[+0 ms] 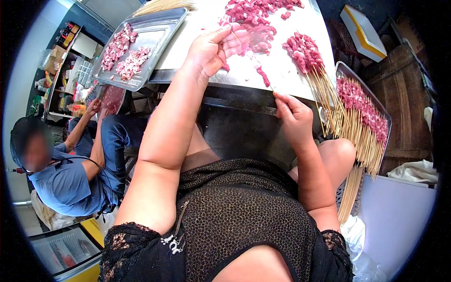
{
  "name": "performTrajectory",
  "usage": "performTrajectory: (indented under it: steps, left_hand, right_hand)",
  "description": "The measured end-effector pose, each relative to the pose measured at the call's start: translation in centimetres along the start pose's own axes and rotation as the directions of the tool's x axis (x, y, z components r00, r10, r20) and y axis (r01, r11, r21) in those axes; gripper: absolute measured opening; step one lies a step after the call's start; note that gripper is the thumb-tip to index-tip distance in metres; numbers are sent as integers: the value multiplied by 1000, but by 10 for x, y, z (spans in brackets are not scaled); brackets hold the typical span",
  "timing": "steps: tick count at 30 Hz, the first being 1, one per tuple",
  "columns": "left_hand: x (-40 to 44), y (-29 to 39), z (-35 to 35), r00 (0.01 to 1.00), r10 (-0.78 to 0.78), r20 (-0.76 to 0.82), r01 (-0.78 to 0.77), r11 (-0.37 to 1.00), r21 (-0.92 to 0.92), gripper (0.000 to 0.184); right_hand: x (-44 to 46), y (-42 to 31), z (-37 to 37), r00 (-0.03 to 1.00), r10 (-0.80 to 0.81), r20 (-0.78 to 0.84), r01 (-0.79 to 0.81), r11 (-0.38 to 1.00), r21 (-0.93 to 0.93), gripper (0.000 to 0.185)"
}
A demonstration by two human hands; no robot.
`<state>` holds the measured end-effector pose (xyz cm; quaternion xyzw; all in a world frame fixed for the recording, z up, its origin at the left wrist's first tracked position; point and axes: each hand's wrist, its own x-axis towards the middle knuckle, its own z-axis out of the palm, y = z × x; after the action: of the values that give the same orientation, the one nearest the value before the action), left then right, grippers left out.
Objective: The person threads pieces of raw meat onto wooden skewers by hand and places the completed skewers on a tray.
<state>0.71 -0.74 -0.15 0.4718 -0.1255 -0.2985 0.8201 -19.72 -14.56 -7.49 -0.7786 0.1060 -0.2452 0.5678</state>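
Note:
A thin bamboo skewer (237,37) runs slantwise between my hands, with pieces of raw red meat (262,75) threaded on its lower right part. My left hand (217,48) is palm up above the table edge. Its thumb and forefinger close on the skewer's upper end, the other fingers loosely curled. At the lower end, my right hand (296,114) pinches the skewer between thumb and forefinger; its fingertips partly hide that end. Beyond my left hand, a pile of cut raw meat (258,23) spreads over the white tabletop (188,54).
Finished meat skewers (305,54) lie stacked at the table's right, sticks overhanging. More fill a metal tray (388,124) beside it. Another metal tray (162,35) holds paler meat at left. A seated person in a blue shirt (66,181) works there. A white foam box (362,34) stands back right.

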Motion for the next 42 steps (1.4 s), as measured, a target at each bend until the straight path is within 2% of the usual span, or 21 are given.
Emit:
performTrajectory:
  steps: [4,8,10,14,16,17,19,21,23,24,25,27,31,36,38,40,41,42]
  left_hand:
    - [-2,-2,3,999,37,0,-37,993,110,30]
    - [-1,-9,6,998,58,9,-58,994,94,28]
    - [-1,-9,6,996,58,64,-64,993,95,27]
    - [-5,-12,13,998,43,47,-47,995,83,26]
    - [-8,-15,15,995,9,98,-28,981,193,27]
    - [-9,-15,16,995,9,97,-27,981,190,27]
    - [-10,-14,18,992,-29,123,17,995,97,29]
    - [-8,-15,15,989,-27,143,14,996,88,31]
    - [-4,-17,10,970,-139,200,154,986,-62,33]
    - [-8,-16,16,972,-156,174,161,987,-15,35]
    - [-8,-21,18,973,-150,177,156,988,-21,35]
    - [-8,-34,19,983,-91,162,77,992,95,32]
    - [-8,-35,21,990,-73,119,64,995,78,29]
    - [-10,-28,19,987,-25,157,15,998,64,31]
    - [-12,-25,19,983,-28,184,16,998,67,31]
    - [-12,-21,21,985,-82,150,97,991,-97,31]
    - [-11,-22,20,985,-83,151,99,990,-102,31]
    - [-10,-23,20,993,-17,114,33,990,-141,31]
  right_hand:
    - [1,2,3,1000,-1,-2,1,1000,6,18]
    - [2,1,4,1000,9,-6,-8,1000,18,18]
    - [2,3,5,1000,15,-6,-15,999,35,18]
    - [2,3,5,999,33,19,-34,996,88,18]
    - [2,-1,3,973,194,125,-225,914,337,20]
    - [4,-5,1,973,195,126,-227,915,334,20]
    - [6,-14,-3,929,285,236,-364,821,441,22]
    - [7,-13,-2,933,287,218,-356,831,427,22]
    - [9,-12,1,939,279,200,-339,846,412,23]
    - [9,-10,3,948,264,177,-315,864,393,23]
    - [8,-10,4,955,252,157,-294,881,371,23]
    - [6,-11,6,952,264,157,-303,892,336,23]
    - [4,-7,12,954,256,155,-294,898,328,23]
    - [2,-15,17,952,248,181,-300,874,382,24]
    - [0,-16,16,964,238,120,-266,890,370,23]
    - [-3,-17,19,964,237,122,-265,889,373,23]
    - [-4,-17,21,965,231,122,-260,886,383,23]
    - [-5,-16,23,965,232,122,-262,887,380,23]
